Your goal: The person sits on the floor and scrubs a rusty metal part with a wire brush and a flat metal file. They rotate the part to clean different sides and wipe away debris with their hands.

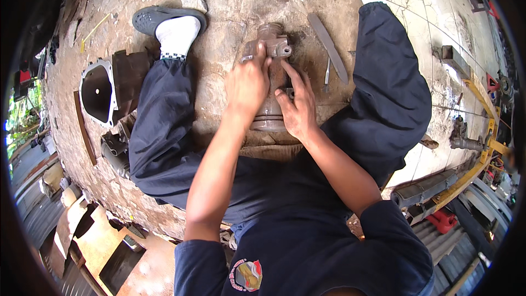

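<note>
Between my legs a brown cast metal housing [278,78] lies on the ground, with a round collar at its far end and a wide ringed flange at its near end. My left hand [246,86] grips the side of its blocky upper section, index finger stretched along the top and the other fingers curled. On the other side, my right hand [300,105] rests against the housing with fingers outstretched and thumb apart; its index fingertip touches just below a bolt hole. The undersides of the fingers are hidden.
A long flat metal strip [329,49] and a thin rod [327,71] lie right of the housing. Left of my leg stands a large open casing [130,79]. A stone [193,1] sits by my left shoe. At the right is a yellow metal frame [482,98].
</note>
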Action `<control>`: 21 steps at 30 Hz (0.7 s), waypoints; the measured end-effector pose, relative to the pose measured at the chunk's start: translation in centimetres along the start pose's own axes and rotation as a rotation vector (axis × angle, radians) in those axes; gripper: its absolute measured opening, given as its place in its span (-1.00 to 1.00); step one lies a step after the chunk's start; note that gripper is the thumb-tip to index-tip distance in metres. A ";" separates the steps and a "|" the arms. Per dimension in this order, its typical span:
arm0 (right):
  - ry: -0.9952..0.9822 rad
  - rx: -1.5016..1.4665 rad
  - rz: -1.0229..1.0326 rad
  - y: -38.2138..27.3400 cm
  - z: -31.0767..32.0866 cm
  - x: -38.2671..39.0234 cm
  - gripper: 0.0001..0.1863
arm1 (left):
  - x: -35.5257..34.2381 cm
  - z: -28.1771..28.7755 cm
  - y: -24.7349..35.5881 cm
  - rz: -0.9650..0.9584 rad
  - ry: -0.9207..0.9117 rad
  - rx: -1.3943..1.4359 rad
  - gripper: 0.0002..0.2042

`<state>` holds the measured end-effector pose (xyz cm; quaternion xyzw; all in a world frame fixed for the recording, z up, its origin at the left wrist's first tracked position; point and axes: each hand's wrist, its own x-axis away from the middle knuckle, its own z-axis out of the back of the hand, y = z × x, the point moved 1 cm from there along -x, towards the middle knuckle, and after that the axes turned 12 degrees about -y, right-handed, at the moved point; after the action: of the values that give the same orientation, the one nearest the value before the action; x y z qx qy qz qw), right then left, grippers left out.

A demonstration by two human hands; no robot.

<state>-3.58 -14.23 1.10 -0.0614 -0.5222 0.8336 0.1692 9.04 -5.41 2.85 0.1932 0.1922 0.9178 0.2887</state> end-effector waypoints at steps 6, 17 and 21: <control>-0.009 -0.024 -0.007 0.3 0.3 0.0 -0.24 | -1.6 0.7 1.4 -0.095 -0.112 -0.110 -0.70; -0.019 -0.088 -0.071 0.2 0.4 0.1 -0.20 | -1.7 1.3 1.5 -0.154 -0.083 -0.151 -0.71; -0.002 -0.098 -0.068 -0.1 -0.2 -0.1 -0.17 | -4.8 1.5 0.7 -0.089 -0.125 -0.184 -0.70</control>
<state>-3.45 -14.06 1.12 -0.0511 -0.5643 0.8008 0.1939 13.07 -8.52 3.31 0.2141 0.0970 0.9040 0.3572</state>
